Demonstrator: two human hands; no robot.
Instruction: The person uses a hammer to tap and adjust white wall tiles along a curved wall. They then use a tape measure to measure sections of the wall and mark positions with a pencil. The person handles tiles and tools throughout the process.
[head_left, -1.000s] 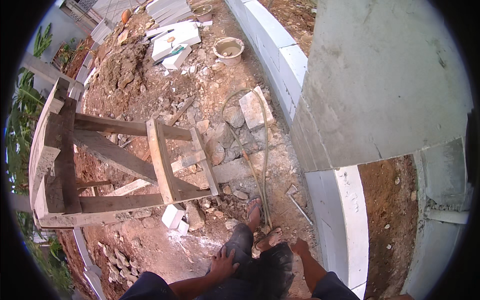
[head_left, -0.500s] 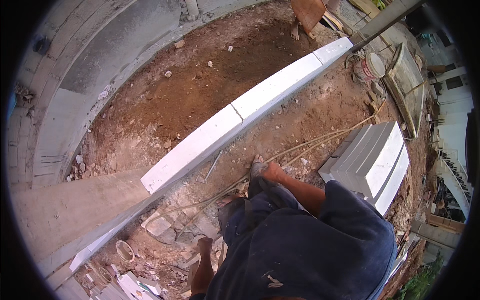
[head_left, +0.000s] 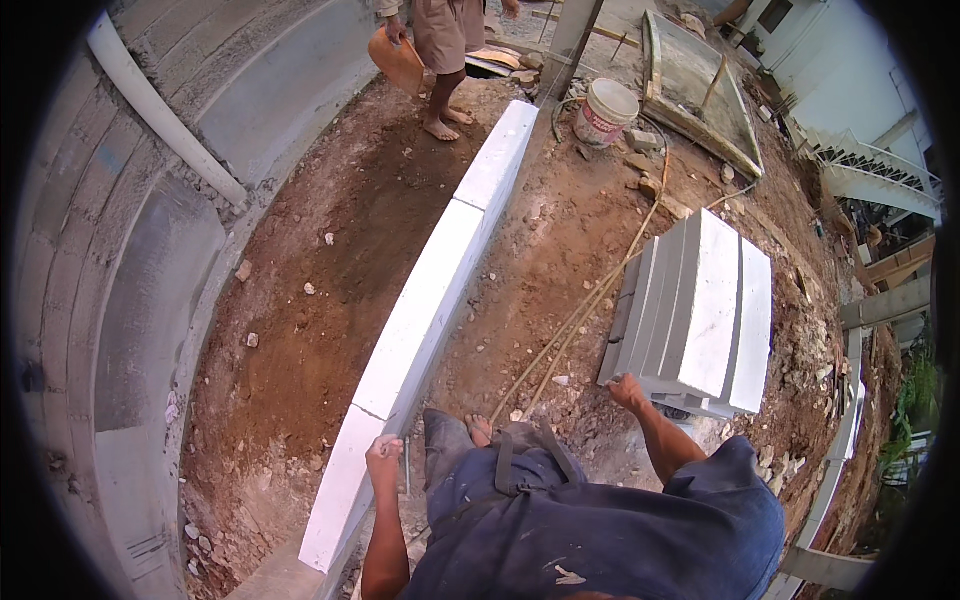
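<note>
My left hand (head_left: pixel 383 460), its fingers curled in, hangs over the near end of a low wall of white blocks (head_left: pixel 420 290); whether it touches the wall I cannot tell. Just right of it a thin metal rod (head_left: pixel 407 465) shows by the wall's foot. My right hand (head_left: pixel 627 390) is closed too, with nothing seen in it, close to the near left corner of a stack of white blocks (head_left: pixel 708 300). Between the wall and the stack my bare foot (head_left: pixel 480 431) stands on reddish soil.
Beyond the wall, a barefoot person (head_left: pixel 450 50) holds an orange-brown sheet (head_left: pixel 396 62). A white bucket (head_left: pixel 607 110) stands near a post (head_left: pixel 570 45) and a shallow mixing trough (head_left: pixel 690 110). A hose (head_left: pixel 590 300) crosses the soil. A grey wall (head_left: pixel 150 300) bounds the left side.
My right hand has left my knee and swung out beside the block stack. My left hand has come forward to the white wall. The view has turned right, showing more of the other person.
</note>
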